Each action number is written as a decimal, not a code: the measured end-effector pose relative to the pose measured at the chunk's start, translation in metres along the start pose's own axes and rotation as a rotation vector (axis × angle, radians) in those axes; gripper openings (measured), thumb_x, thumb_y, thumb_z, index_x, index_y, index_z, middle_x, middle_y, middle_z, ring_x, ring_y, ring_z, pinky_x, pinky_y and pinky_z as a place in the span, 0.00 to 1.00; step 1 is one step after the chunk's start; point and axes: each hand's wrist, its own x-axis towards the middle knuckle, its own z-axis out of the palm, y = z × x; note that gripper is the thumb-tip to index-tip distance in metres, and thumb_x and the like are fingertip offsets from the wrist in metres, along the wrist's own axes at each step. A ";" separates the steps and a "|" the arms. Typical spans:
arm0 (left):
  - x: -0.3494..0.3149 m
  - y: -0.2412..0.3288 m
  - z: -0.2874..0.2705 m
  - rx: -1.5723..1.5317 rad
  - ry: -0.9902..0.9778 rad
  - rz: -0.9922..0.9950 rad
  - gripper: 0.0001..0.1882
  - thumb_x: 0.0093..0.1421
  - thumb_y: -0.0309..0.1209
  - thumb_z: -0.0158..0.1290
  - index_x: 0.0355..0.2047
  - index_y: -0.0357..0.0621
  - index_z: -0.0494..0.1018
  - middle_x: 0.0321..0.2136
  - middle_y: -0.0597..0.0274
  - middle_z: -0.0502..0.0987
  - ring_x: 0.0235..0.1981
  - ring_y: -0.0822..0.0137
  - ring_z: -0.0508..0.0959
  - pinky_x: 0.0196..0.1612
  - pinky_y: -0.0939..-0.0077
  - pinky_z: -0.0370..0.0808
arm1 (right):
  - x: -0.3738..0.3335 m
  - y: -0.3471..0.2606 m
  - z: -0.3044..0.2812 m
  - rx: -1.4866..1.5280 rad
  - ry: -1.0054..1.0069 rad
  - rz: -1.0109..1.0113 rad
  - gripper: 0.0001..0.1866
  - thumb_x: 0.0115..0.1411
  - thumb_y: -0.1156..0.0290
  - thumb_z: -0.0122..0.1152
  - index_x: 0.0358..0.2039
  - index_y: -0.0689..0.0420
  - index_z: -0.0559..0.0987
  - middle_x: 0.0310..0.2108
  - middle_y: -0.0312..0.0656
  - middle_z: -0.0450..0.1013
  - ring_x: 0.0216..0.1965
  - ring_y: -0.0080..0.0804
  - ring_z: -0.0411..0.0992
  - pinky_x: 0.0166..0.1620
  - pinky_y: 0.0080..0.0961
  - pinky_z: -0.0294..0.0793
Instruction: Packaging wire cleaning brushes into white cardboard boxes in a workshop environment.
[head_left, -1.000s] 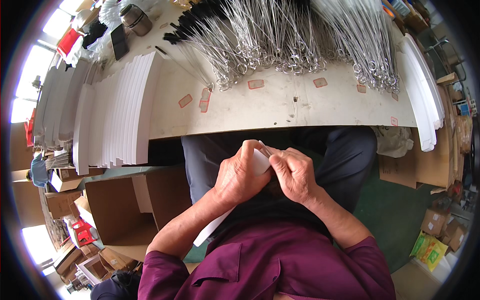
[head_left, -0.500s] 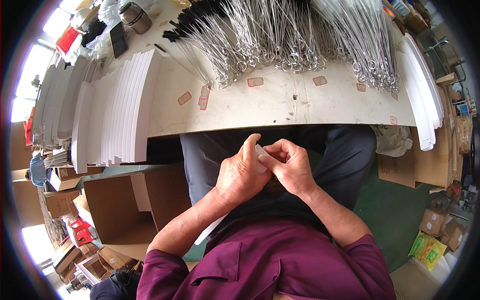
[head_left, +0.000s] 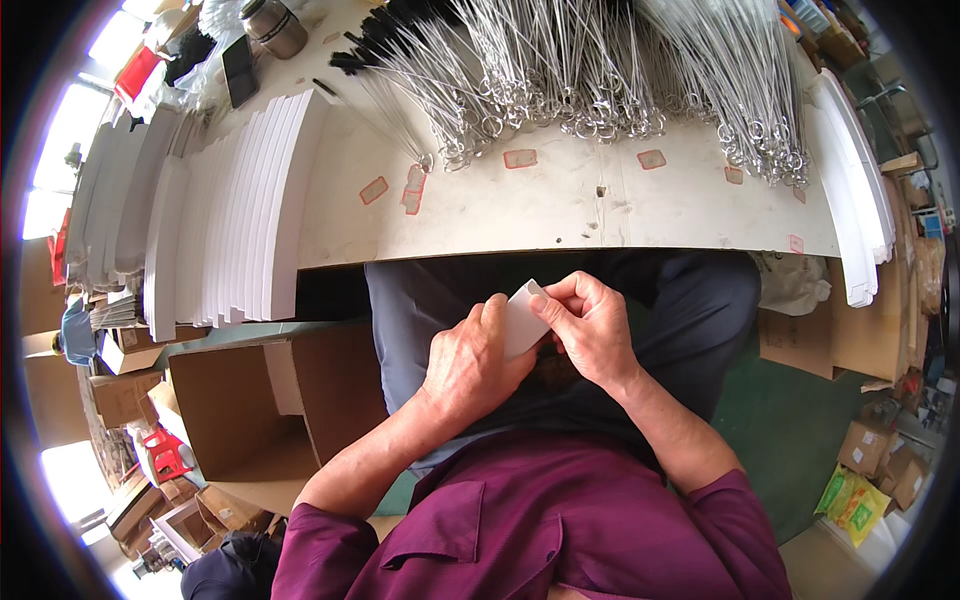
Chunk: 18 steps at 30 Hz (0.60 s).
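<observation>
Over my lap I hold a narrow white cardboard box (head_left: 522, 322), its end tilted up between my hands. My left hand (head_left: 470, 358) wraps round its side, the fingers closed against it. My right hand (head_left: 592, 325) pinches the top edge of that end between thumb and fingers. The rest of the box is hidden by my hands and left forearm. On the table ahead lie several wire-handled brushes (head_left: 560, 80) in a heap, with looped wire ends toward me and black bristles at the far side.
Long white boxes (head_left: 240, 200) stand in a row at the table's left, with more flat white pieces (head_left: 855, 190) at its right edge. A metal flask (head_left: 273, 30) and a dark phone (head_left: 239, 72) lie far left. An open brown carton (head_left: 240, 400) stands by my left leg.
The box's white end now shows more between my hands, and its lower part no longer shows beneath my left forearm. My left index finger has bent down onto the box.
</observation>
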 end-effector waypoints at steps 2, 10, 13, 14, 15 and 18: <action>0.000 -0.001 -0.004 0.003 -0.023 -0.034 0.24 0.55 0.38 0.65 0.44 0.36 0.69 0.33 0.45 0.80 0.32 0.44 0.83 0.34 0.51 0.81 | -0.001 -0.004 -0.001 0.047 -0.023 0.018 0.10 0.68 0.68 0.66 0.34 0.61 0.79 0.23 0.35 0.78 0.23 0.13 0.72 0.25 0.15 0.72; 0.002 -0.005 -0.006 0.008 0.052 0.074 0.23 0.52 0.36 0.66 0.42 0.37 0.72 0.32 0.47 0.81 0.32 0.46 0.83 0.33 0.54 0.82 | -0.001 -0.004 -0.001 0.050 0.019 -0.028 0.11 0.69 0.66 0.65 0.32 0.60 0.79 0.22 0.35 0.78 0.20 0.15 0.74 0.20 0.15 0.72; 0.004 -0.009 -0.005 0.009 0.091 0.155 0.24 0.49 0.32 0.65 0.44 0.37 0.70 0.27 0.50 0.78 0.26 0.47 0.82 0.28 0.55 0.81 | -0.001 -0.007 -0.002 0.076 0.019 0.023 0.11 0.68 0.66 0.66 0.32 0.59 0.79 0.23 0.35 0.78 0.19 0.15 0.74 0.19 0.14 0.71; 0.003 -0.010 -0.005 0.000 0.096 0.161 0.24 0.48 0.32 0.65 0.44 0.38 0.70 0.27 0.50 0.78 0.26 0.47 0.82 0.28 0.55 0.81 | 0.000 -0.008 -0.002 0.076 0.018 0.023 0.11 0.68 0.66 0.66 0.32 0.59 0.79 0.23 0.35 0.78 0.19 0.15 0.74 0.19 0.14 0.71; 0.003 -0.011 -0.004 -0.010 0.101 0.169 0.23 0.48 0.32 0.65 0.43 0.38 0.71 0.27 0.50 0.78 0.26 0.47 0.82 0.28 0.55 0.81 | 0.000 -0.008 -0.003 0.092 0.012 0.042 0.11 0.68 0.67 0.66 0.32 0.60 0.79 0.22 0.36 0.78 0.19 0.15 0.74 0.19 0.15 0.71; 0.004 -0.015 -0.005 -0.012 0.095 0.182 0.24 0.48 0.32 0.65 0.44 0.38 0.72 0.27 0.50 0.78 0.26 0.47 0.82 0.29 0.54 0.81 | 0.001 -0.008 -0.005 0.117 0.002 0.067 0.11 0.68 0.67 0.66 0.31 0.61 0.79 0.22 0.36 0.78 0.19 0.16 0.75 0.18 0.15 0.71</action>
